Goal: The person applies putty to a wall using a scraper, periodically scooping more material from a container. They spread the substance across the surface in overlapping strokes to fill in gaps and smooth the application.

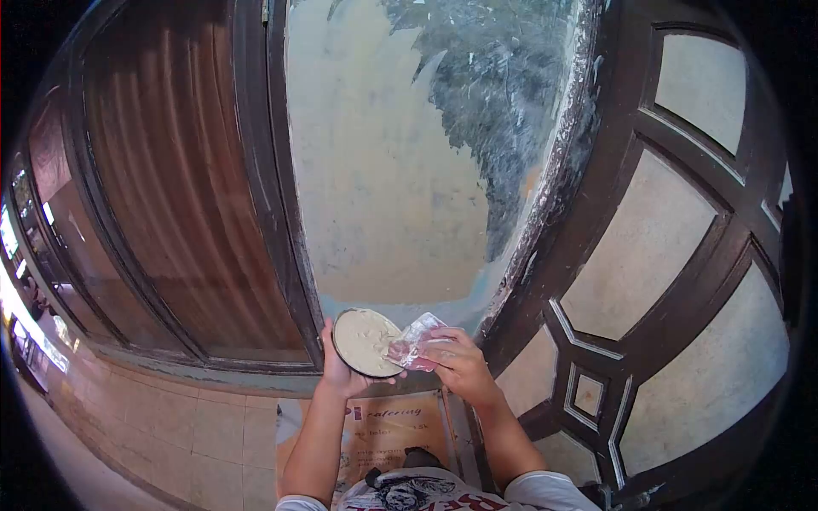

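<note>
A round, dark-rimmed bowl [351, 367] sits up in front of the person, tilted so that its opening faces the camera, and it is well filled with pale, creamy paste [363, 334] whose surface is ridged. The left hand [341, 373] is clamped on the bowl from its left and underneath, thumb along the side and fingertips showing past the near edge. At the bowl's right, the right hand [463, 362] has its fingers closed on a crinkled, see-through piece of plastic [421, 334], smeared with whitish residue, its left end overlapping the bowl's right rim; whether it touches the paste is hard to tell. Beyond the bowl rises a tall panel [383, 187], coated pale over much of its face, with a dark, streaked area [490, 94] to the upper right. Left of the bowl, past a dark frame [266, 170], hangs a brown curtain [170, 170]; to its right stand dark wooden bars [682, 145] around pale panels [639, 247]. Below the bowl lie a printed banner reading "catering" [400, 439] and, further left, floor tiles [209, 443].
</note>
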Demonstrator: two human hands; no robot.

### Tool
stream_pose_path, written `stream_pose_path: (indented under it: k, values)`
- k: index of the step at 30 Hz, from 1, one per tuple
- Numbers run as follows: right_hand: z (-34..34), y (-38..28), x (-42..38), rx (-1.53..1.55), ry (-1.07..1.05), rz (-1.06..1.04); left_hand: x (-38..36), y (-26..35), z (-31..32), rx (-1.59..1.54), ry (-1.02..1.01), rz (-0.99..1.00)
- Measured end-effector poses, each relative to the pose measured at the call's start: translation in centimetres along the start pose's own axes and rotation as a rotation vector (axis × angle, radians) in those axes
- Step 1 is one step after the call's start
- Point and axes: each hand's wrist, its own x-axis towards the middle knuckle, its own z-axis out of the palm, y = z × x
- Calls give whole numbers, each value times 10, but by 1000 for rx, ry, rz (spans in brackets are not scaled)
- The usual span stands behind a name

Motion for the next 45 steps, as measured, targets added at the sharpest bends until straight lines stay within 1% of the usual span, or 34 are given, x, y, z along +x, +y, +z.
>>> stream_pose_path:
  k: [9, 13, 15, 18, 20, 23, 26, 30, 32, 35, 37, 39, 40, 45]
  values:
    - [-1, -1, -6, 7, 3, -8, 4, -8, -8, -59, -24, -24]
    - [1, 0, -7, 6, 12, -14, 4, -10, -6, -7, 26, -11]
    - [0, 0, -7, -12, 11, -35, 5, -11, -9, -66, -9, -22]
    - [3, 3, -11, -1, 23, -43, 5, -13, -10, -52, 44, -36]
    - [3, 3, -13, 19, -14, -21, 5, -16, -9, 27, 103, -4]
    - [1, 0, -14, 32, -27, -25, 5, -20, -9, -35, 117, -7]
    - [1, -1, -14, 29, -29, -24, 7, -23, -15, -22, 78, -5]
    - [2, 2, -17, 46, -24, -27, 7, -27, -16, -13, 112, -5]
    - [4, 3, -18, 51, 6, 0, 9, -30, -23, -108, 54, 2]
    - [2, -1, -18, 46, 18, 9, 9, -36, -29, -99, 63, 4]
    - [4, 1, -23, 49, 27, 21, 10, -39, -30, -90, 78, -4]
    - [4, 1, -25, 48, 39, 33, 10, -42, -28, -48, 138, -23]
    - [4, 0, -25, 47, 47, 34, 9, -42, -27, -78, 132, -47]
    - [7, 5, -32, 64, 77, 38, 12, -56, -25, -59, 211, -11]
